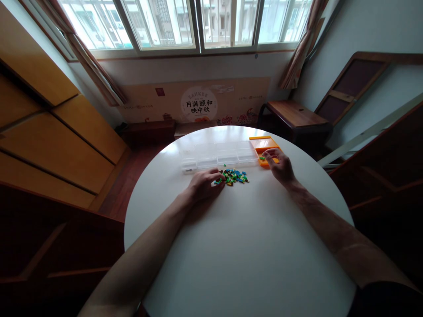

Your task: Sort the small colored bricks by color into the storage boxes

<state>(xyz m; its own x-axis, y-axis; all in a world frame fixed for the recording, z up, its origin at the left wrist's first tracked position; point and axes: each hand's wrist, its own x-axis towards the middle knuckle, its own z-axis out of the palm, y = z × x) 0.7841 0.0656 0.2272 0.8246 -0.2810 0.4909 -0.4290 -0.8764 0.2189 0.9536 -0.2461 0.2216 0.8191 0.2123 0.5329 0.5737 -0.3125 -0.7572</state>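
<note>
one round white table (238, 246) bears a long, clear plastic compartment box (206, 161) and, at its right end, a smaller orange box (263, 164). the left hand (203, 182) curls half closed at the left edge of a multicoloured heap of small pieces (234, 177), which lies before the clear box; the right hand (279, 165) bends its fingers nearly together over the orange box. whether either grips a piece, one cannot tell.

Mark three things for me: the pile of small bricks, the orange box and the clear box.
Pile of small bricks (234, 176): head view, middle of the heap.
Orange box (263, 164): head view, near edge.
Clear box (227, 159): head view, a compartment in the near row.
</note>
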